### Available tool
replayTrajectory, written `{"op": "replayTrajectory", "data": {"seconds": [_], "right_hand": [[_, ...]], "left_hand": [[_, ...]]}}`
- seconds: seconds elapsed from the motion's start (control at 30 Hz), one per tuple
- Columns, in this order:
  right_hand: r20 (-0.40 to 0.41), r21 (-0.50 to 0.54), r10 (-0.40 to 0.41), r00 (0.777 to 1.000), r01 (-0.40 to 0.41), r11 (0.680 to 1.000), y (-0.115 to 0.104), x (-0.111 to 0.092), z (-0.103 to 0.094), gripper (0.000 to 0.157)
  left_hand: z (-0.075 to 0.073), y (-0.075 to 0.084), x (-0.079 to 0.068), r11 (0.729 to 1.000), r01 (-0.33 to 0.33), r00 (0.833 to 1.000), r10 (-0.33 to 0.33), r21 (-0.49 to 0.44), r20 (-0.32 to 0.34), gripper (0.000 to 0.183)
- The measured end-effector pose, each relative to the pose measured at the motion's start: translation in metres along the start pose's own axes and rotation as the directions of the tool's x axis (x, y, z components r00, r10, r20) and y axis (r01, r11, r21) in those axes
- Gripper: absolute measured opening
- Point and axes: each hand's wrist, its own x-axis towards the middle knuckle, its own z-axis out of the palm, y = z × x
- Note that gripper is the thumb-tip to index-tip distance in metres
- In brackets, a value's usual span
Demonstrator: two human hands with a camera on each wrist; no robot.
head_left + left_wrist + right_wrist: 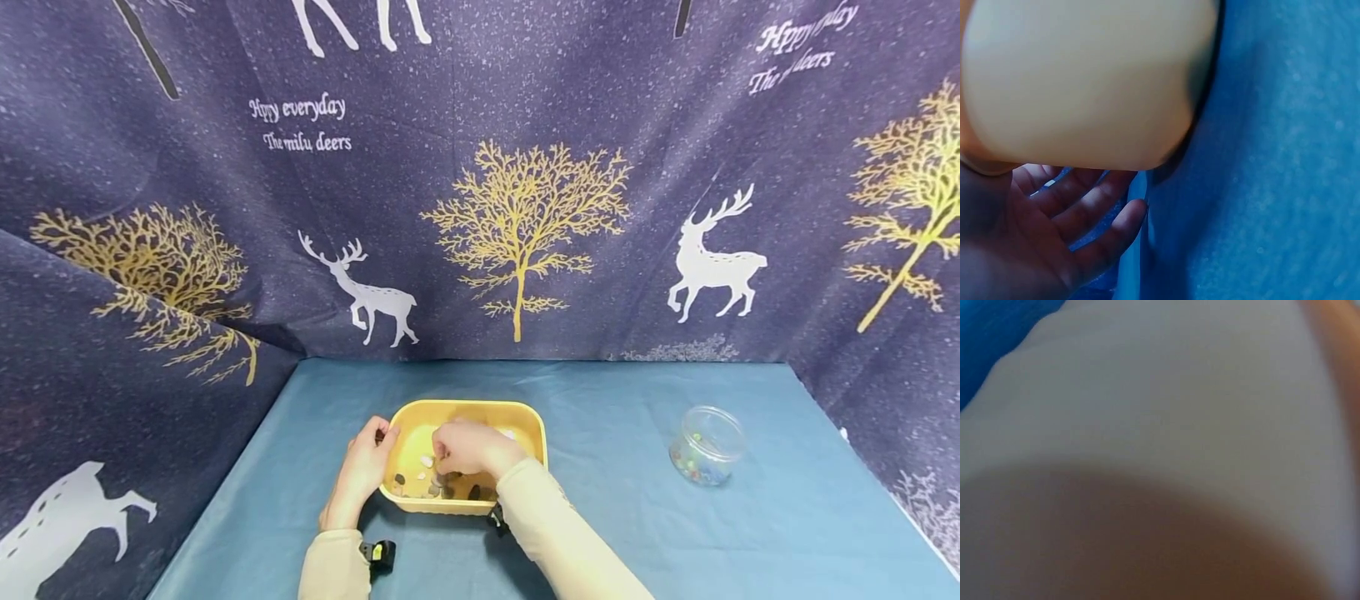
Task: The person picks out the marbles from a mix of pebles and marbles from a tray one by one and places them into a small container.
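Note:
A yellow plastic tub (468,506) sits on the blue cloth, with several dark and pale pebbles (435,490) over its bottom. My left hand (365,467) holds the tub's left rim. In the left wrist view, the fingers of this hand (1079,219) lie along the tub's wall (1085,81), partly hidden by it. Reaching in over the near rim, my right hand (474,450) has its fingers bent down among the pebbles. I cannot tell whether they pinch one. The right wrist view is filled by a blurred pale surface close to the lens.
To the right stands a clear round jar (707,446) with small coloured pieces low inside. Blue cloth (600,533) covers the table. Behind it hangs a dark curtain (480,100) printed with deer and trees.

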Motion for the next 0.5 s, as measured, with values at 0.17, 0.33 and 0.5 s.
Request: {"op": "replayTrajectory", "data": {"seconds": [0.17, 0.33, 0.5], "right_hand": [[-0.070, 0.086, -0.033, 0.997, 0.039, 0.996, 0.011, -0.019, -0.007, 0.020], [-0.186, 0.144, -0.078, 0.980, 0.105, 0.984, 0.019, -0.042, -0.018, 0.020], [-0.275, 0.202, -0.125, 0.953, 0.185, 0.962, 0.031, -0.067, -0.026, 0.017]], "left_hand": [[0.000, 0.001, 0.000, 1.000, 0.002, 1.000, -0.002, 0.000, 0.003, 0.019], [0.000, 0.002, 0.000, 1.000, 0.005, 1.000, -0.005, -0.007, -0.001, 0.019], [0.001, 0.000, 0.000, 1.000, 0.013, 1.000, -0.012, -0.007, 0.002, 0.020]]}}
